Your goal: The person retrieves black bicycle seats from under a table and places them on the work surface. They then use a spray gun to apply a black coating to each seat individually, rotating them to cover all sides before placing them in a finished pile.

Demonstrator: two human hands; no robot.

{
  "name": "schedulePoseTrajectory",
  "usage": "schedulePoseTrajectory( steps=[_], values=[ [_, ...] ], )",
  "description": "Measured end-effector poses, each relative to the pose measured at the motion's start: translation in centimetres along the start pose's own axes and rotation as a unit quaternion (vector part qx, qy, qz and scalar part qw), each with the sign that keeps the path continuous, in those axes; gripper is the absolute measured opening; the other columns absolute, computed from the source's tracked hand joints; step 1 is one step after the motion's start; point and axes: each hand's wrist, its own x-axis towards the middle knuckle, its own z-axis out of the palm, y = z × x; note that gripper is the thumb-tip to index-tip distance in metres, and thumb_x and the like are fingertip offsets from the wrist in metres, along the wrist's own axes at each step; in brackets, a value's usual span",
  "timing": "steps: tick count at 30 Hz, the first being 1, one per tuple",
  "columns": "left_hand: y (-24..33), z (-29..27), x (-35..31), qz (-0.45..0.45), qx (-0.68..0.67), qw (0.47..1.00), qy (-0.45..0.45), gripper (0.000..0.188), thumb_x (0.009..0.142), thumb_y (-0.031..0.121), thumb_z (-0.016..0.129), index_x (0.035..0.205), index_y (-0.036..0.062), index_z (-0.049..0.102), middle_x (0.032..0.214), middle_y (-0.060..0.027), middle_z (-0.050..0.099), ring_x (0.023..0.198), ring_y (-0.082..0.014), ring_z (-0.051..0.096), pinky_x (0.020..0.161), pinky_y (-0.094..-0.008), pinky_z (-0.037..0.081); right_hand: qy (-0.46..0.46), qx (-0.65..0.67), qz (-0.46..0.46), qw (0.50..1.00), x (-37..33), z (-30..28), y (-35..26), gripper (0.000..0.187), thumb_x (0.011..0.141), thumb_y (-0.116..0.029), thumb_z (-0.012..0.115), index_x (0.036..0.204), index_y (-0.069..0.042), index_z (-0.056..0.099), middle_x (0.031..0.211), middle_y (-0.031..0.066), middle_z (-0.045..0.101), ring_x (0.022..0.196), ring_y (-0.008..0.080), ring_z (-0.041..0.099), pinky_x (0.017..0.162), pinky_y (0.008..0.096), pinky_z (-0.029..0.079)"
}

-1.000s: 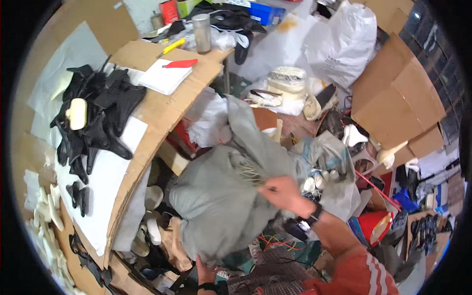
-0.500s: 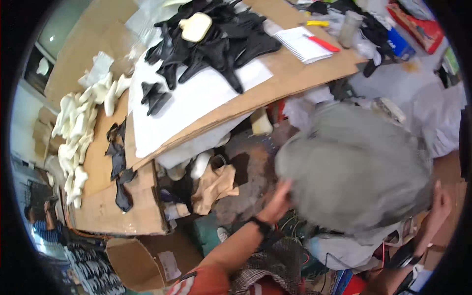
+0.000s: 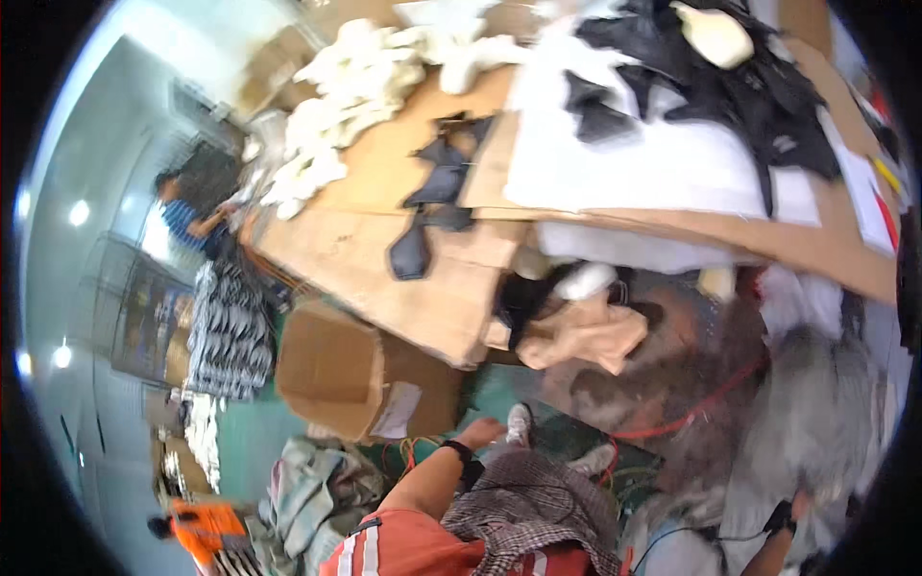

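My left hand (image 3: 483,433), with a dark band at the wrist, hangs over the floor beside a cardboard box (image 3: 331,370). Its fingers look loosely stretched and nothing shows in them. At the lower right, my right hand (image 3: 800,506) is close to a large grey plastic sack (image 3: 807,413). Motion blur hides its fingers, so I cannot tell whether it grips the sack. On the table ahead lie black glove-like pieces (image 3: 677,62), a cream pad (image 3: 715,36) on top of them, and a white sheet (image 3: 615,173) beneath.
Cream padded pieces (image 3: 360,82) are heaped on the table's left. Tan cloth (image 3: 591,331) lies under the table edge. A grey-green cloth heap (image 3: 317,499) and cords are on the floor. Two people, one in blue (image 3: 182,221) and one in orange (image 3: 206,533), are at the left.
The view has swung left. The bulky grey sack that was up between my hands is now lower at the right. My left hand has come away from it.
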Motion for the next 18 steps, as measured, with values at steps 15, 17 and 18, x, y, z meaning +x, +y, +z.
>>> schedulePoseTrajectory(
  steps=[15, 17, 18],
  values=[
    [-30.2, 6.3, -10.8, -0.162, -0.740, 0.622, 0.196, 0.050, 0.087, 0.033, 0.052, 0.129, 0.0087, 0.042, 0.124, -0.0128, 0.051, 0.099, -0.0318, 0.057, 0.082, -0.0440, 0.045, -0.462, -0.110, -0.365, 0.801, -22.4, 27.9, -45.5, 0.014, 0.076, -0.005, 0.063, 0.088, 0.000, 0.061, 0.076, 0.0092, 0.060, 0.053, 0.0163, 0.058, 0.049, 0.0315, 0.049],
    [-34.8, 7.7, -12.7, -0.159, -0.796, 0.537, 0.231, 0.051, 0.089, 0.032, 0.050, 0.132, 0.0068, 0.038, 0.129, -0.0144, 0.047, 0.101, -0.0340, 0.056, 0.083, -0.0450, 0.045, -0.492, -0.116, -0.391, 0.769, -29.7, 29.1, -52.0, 0.020, 0.076, -0.009, 0.062, 0.093, 0.002, 0.061, 0.082, 0.0126, 0.062, 0.065, 0.0214, 0.060, 0.059, 0.0338, 0.049],
    [-37.3, 9.1, -13.9, -0.163, -0.818, 0.491, 0.252, 0.051, 0.090, 0.032, 0.048, 0.133, 0.0065, 0.036, 0.129, -0.0152, 0.046, 0.101, -0.0357, 0.056, 0.083, -0.0450, 0.048, -0.509, -0.140, -0.434, 0.730, -36.0, 27.8, -57.3, 0.026, 0.077, -0.013, 0.062, 0.098, 0.003, 0.060, 0.088, 0.0156, 0.063, 0.076, 0.0260, 0.061, 0.068, 0.0357, 0.049]
  ],
)
